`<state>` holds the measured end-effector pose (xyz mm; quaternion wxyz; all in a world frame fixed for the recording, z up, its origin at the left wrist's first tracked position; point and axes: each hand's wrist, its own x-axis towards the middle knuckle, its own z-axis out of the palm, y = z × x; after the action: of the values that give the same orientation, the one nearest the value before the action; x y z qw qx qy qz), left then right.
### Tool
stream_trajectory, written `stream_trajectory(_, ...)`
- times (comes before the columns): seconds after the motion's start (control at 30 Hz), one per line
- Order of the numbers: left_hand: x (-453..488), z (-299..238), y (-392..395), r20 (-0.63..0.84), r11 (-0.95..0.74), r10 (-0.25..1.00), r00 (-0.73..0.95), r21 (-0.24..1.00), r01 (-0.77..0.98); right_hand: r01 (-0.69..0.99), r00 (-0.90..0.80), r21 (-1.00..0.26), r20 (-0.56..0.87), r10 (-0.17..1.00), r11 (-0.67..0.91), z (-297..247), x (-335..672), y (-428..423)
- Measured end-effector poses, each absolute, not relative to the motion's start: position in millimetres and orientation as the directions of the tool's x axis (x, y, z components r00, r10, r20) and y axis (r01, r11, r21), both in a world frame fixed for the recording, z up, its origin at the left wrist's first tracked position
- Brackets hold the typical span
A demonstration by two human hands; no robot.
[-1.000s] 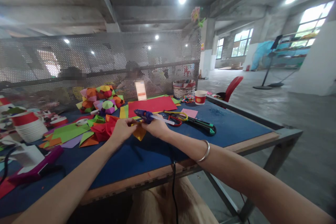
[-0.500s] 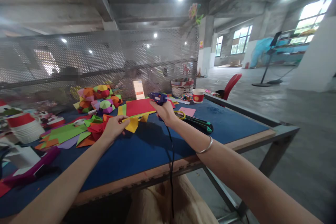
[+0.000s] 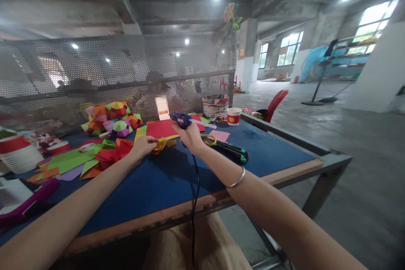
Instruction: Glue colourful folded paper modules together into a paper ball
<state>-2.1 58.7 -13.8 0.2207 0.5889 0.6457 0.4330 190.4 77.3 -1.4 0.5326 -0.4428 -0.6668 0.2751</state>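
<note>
My right hand (image 3: 190,137) is closed round the grip of a blue hot glue gun (image 3: 182,120), held up over the blue table top (image 3: 164,181); its black cord (image 3: 193,202) hangs down over the table's front edge. My left hand (image 3: 144,145) pinches a folded yellow-orange paper piece (image 3: 160,144) low over the mat, just left of the right hand. Red folded paper (image 3: 117,152) lies right beside the left hand.
Scissors with yellow and red handles (image 3: 209,139) and a green-handled tool (image 3: 232,152) lie right of my hands. Red paper sheet (image 3: 161,128), folded paper balls (image 3: 110,118), loose coloured sheets (image 3: 66,162), a paper cup (image 3: 234,116), a basket (image 3: 215,104) and a mesh screen (image 3: 126,76) lie behind.
The right hand lifted the glue gun off the paper piece and raised it. The left hand lowered the yellow paper piece towards the mat.
</note>
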Motion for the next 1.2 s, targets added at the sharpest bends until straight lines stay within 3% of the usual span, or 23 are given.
stream_trajectory(0.1,7,-5,76,0.296,-0.094,0.931,-0.215,0.763,0.64,0.318,-0.029,-0.863,0.405,0.914,0.392,1,191,74)
stream_trajectory(0.37,3,17,83,0.379,-0.099,0.897,-0.228,0.674,0.732,0.306,-0.066,-0.865,0.396,0.916,0.397,0,187,75)
stream_trajectory(0.5,-29,40,62,0.369,-0.091,0.909,-0.194,0.629,0.772,0.23,-0.113,-0.873,0.414,0.903,0.429,-1,186,78)
stream_trajectory(0.57,-52,49,49,0.367,-0.089,0.92,-0.135,0.533,0.841,0.212,-0.125,-0.88,0.406,0.905,0.424,-3,185,79)
stream_trajectory(0.67,-85,52,30,0.354,0.018,0.918,-0.18,0.414,0.91,0.193,-0.14,-0.885,0.402,0.905,0.423,-7,183,80)
stream_trajectory(0.97,-116,30,-2,0.42,0.059,0.887,-0.193,0.312,0.948,0.179,-0.17,-0.875,0.424,0.89,0.451,-13,184,82)
stream_trajectory(1.2,-105,31,5,0.338,0.172,0.906,-0.256,0.258,0.951,0.181,-0.204,-0.853,0.455,0.867,0.49,-14,186,77)
